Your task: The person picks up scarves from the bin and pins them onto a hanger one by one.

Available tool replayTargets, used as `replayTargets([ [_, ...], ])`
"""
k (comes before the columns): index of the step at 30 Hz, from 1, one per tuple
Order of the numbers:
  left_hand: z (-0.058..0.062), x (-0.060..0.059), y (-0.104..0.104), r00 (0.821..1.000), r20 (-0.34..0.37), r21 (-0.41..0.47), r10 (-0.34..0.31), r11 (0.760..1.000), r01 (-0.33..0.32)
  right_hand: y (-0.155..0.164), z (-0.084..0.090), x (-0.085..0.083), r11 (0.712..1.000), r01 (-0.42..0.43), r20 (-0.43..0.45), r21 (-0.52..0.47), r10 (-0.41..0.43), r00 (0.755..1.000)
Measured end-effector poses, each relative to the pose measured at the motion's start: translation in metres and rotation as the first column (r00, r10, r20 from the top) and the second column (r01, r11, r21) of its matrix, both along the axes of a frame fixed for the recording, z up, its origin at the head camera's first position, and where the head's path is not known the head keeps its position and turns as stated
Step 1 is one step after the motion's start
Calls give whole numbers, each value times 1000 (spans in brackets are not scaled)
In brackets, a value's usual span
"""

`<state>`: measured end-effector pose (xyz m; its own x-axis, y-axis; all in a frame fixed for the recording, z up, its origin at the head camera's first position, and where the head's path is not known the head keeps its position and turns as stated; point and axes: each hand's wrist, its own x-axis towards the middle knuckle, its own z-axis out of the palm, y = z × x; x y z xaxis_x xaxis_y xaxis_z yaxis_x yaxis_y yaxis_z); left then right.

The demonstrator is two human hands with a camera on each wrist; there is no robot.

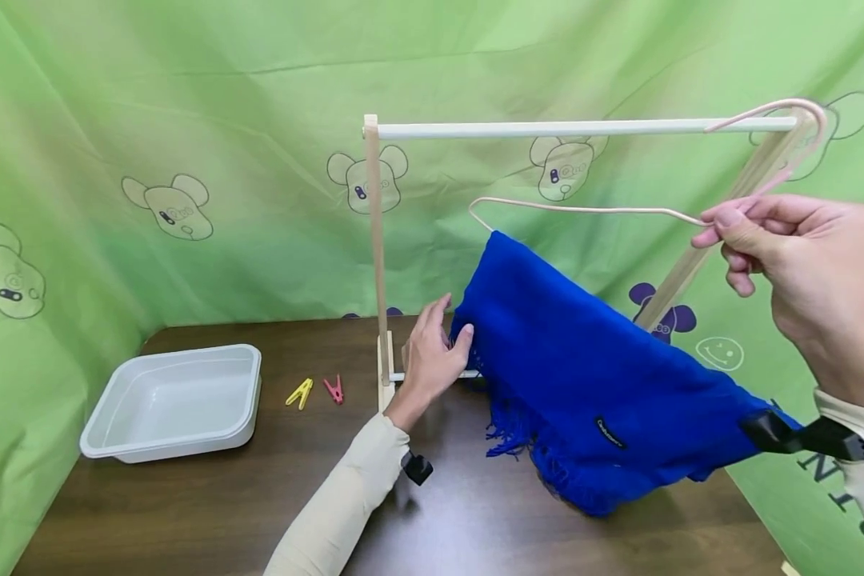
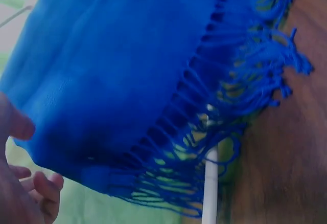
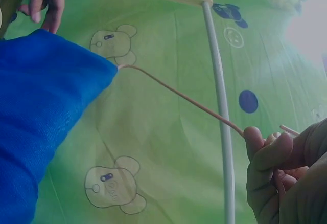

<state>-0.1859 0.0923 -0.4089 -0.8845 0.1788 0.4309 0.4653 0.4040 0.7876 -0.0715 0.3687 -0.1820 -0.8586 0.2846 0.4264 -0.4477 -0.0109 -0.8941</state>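
A pink wire hanger [image 1: 583,210] is pinched near its neck by my right hand [image 1: 810,264], and its hook overlaps the right end of the rack's white rod [image 1: 547,130] in the head view. Over the hanger's bar drapes a blue fringed scarf [image 1: 569,344] with a small black label. My left hand [image 1: 432,360] is at the scarf's left edge, thumb and fingers spread apart. In the left wrist view the fringe [image 2: 184,116] hangs across a lower white bar [image 2: 210,188]. The right wrist view shows the hanger's arm [image 3: 179,94] running from scarf to fingers.
A white plastic basin [image 1: 187,446] stands at the left of the brown table [image 1: 446,536]. Between it and the rack's left wooden post [image 1: 376,240] lie a yellow clothespin [image 1: 300,394] and a red clothespin [image 1: 334,389]. Green printed cloth [image 1: 259,120] surrounds the table.
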Motion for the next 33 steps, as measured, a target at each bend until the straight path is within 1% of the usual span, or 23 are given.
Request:
replayTargets([
  [2,0,-3,0,1000,-2,-43,-30,999,30,3,2,2,1000,-11,4,21,11,1000],
  [4,-2,-4,-1,999,-8,-75,-44,996,43,5,2,2,999,-24,3,38,24,1000],
  [9,-10,-1,-6,998,-42,-139,-37,990,31,10,0,0,997,-59,-41,50,61,997],
  [11,-14,0,-9,997,-52,-166,-48,985,39,12,0,0,996,-68,-64,50,71,995],
  [14,-21,1,-14,991,-83,-206,-100,975,81,14,-2,0,996,-76,-79,40,79,994],
  [16,-25,1,-17,984,-94,-215,-150,968,127,15,-3,0,996,-85,-94,27,87,992],
  [19,-30,1,-23,976,-72,-214,-206,959,187,19,-5,-1,995,-103,-118,8,103,988],
  [21,-33,0,-27,974,-32,-197,-222,957,212,22,-6,-1,994,-109,-135,10,110,985],
  [23,-36,1,-30,975,11,-184,-222,958,220,25,-8,-3,994,-107,-146,18,109,983],
  [25,-40,1,-33,972,59,-146,-226,962,232,25,-9,-4,994,-104,-140,28,107,984],
  [26,-41,2,-35,968,86,-112,-234,964,243,26,-10,-4,994,-110,-137,30,113,984],
  [28,-44,2,-40,956,141,-31,-258,964,265,26,-12,-5,992,-124,-140,34,128,982],
  [31,-46,6,-50,926,213,88,-313,950,300,26,-14,-5,987,-155,-163,41,160,974],
  [32,-47,8,-54,918,227,103,-325,945,309,26,-14,-5,985,-165,-177,49,171,969],
  [33,-47,10,-59,915,236,102,-328,945,312,26,-14,-5,985,-167,-192,53,174,966],
])
